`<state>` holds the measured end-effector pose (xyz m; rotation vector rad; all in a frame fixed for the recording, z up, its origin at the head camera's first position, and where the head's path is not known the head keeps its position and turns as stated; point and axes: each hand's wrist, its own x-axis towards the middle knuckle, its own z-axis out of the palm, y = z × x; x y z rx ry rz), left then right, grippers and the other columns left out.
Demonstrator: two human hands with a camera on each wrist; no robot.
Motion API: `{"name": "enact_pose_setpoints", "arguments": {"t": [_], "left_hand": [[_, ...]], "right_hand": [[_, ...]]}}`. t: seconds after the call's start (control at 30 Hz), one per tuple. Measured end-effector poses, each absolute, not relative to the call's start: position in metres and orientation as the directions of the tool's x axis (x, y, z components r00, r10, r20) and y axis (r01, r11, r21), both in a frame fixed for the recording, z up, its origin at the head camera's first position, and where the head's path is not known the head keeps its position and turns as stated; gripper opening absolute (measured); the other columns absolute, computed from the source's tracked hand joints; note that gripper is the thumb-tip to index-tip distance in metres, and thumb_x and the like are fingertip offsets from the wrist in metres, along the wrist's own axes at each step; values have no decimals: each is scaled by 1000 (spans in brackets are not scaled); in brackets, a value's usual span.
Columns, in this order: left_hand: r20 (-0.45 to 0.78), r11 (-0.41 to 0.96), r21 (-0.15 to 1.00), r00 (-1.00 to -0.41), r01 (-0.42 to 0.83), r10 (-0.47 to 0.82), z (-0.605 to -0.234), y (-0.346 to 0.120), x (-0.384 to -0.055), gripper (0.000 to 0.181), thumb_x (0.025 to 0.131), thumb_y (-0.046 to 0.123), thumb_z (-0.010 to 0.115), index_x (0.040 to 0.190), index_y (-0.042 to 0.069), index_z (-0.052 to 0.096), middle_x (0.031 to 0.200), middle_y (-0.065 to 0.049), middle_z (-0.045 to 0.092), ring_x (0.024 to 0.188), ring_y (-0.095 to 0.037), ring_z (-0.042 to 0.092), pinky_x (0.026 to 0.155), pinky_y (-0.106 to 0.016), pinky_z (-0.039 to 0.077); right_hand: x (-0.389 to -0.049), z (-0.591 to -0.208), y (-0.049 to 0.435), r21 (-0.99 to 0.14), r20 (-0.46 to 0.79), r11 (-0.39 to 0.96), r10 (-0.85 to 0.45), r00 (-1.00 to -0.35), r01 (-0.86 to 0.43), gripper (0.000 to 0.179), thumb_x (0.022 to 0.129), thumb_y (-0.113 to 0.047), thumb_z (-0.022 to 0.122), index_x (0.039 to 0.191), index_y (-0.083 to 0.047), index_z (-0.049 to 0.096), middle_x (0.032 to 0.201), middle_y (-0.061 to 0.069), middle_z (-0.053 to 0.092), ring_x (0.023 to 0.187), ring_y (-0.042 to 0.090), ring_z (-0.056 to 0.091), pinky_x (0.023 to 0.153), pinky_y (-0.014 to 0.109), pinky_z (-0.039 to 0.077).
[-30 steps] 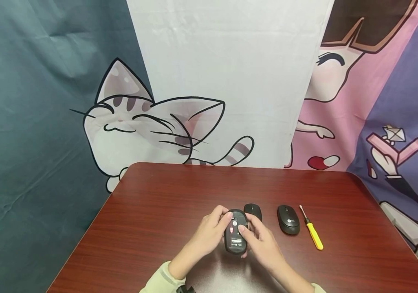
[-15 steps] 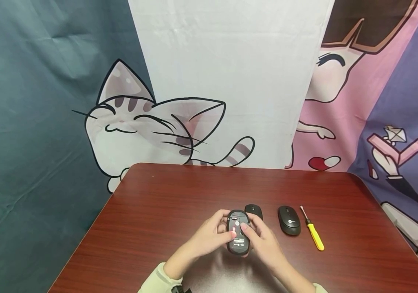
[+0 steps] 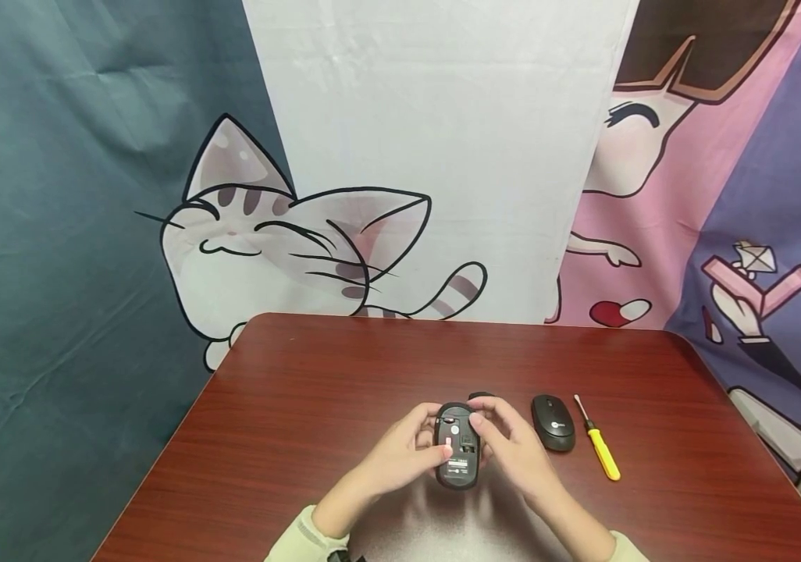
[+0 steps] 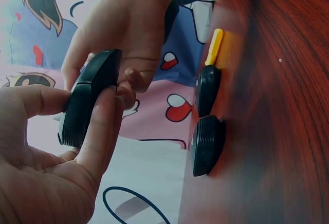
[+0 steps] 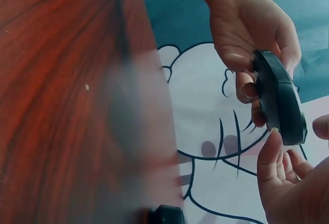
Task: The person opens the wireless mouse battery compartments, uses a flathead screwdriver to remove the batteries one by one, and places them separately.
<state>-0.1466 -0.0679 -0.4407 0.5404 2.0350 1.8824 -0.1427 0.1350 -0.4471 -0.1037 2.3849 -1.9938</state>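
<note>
A black computer mouse (image 3: 457, 476), its underside turned up with a label and a recessed slot showing, is raised above the table. My left hand (image 3: 396, 453) grips it from the left, the thumb across the underside. On the other side, my right hand (image 3: 516, 449) has its thumb by the mouse's upper right edge. In the right wrist view, a right fingertip (image 5: 275, 134) touches the held mouse (image 5: 280, 98), while the right thumb (image 5: 321, 126) stands apart from it. A second black mouse (image 3: 481, 395) lies behind, mostly covered by the right hand.
To the right on the reddish-brown table (image 3: 344, 367) lie a third black mouse (image 3: 553, 423) and a screwdriver (image 3: 603, 451) with a yellow handle. A cloth backdrop (image 3: 443, 117) printed with cartoons hangs behind the table.
My left thumb has moved down over the mouse's underside. The right thumb has shifted off it toward the upper right edge, uncovering the slot. The right hand now covers more of the second mouse.
</note>
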Motion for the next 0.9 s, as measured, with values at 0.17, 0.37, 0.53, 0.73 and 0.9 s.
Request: {"name": "enact_pose_setpoints", "arguments": {"t": [0.17, 0.37, 0.53, 0.73, 0.9], "left_hand": [[41, 69, 994, -875, 84, 482, -441, -69, -146, 51, 90, 5, 68, 137, -3, 48, 113, -13, 63, 89, -15, 70, 68, -29, 63], [30, 79, 994, -878, 77, 477, -440, -70, -145, 51, 91, 7, 69, 137, -1, 49, 111, -12, 64, 92, -17, 71, 70, -30, 63], [26, 86, 993, -881, 76, 472, -440, -71, -145, 51, 91, 6, 69, 137, -2, 49, 111, -13, 64, 91, -17, 70, 70, -29, 63], [29, 102, 991, -889, 85, 457, -440, -74, -145, 52, 91, 8, 68, 138, -2, 49, 117, -16, 65, 92, -18, 70, 69, -27, 62], [22, 110, 991, -892, 80, 452, -441, -77, -147, 54, 91, 9, 69, 140, -2, 48, 119, -17, 64, 92, -17, 70, 69, -28, 62]], "right_hand": [[-147, -443, 136, -985, 34, 163, -98, -995, -50, 25, 97, -21, 69, 119, -8, 65, 100, 11, 59, 74, 13, 59, 61, 30, 57], [-149, -441, 135, -976, 72, 197, -111, -991, -93, 21, 94, -18, 72, 113, -9, 67, 99, 9, 54, 70, 11, 53, 54, 24, 51], [-152, -439, 134, -980, 57, 181, -125, -991, -80, 21, 93, -17, 73, 112, -7, 67, 98, 8, 54, 71, 11, 54, 54, 23, 51], [-159, -433, 136, -991, -12, 132, -187, -982, -13, 21, 94, -18, 71, 106, -1, 67, 80, 5, 59, 61, 10, 50, 53, 23, 47], [-166, -430, 138, -991, -43, 137, -233, -972, 11, 24, 95, -21, 71, 105, 0, 68, 68, 3, 54, 57, 10, 48, 52, 22, 44]]}}
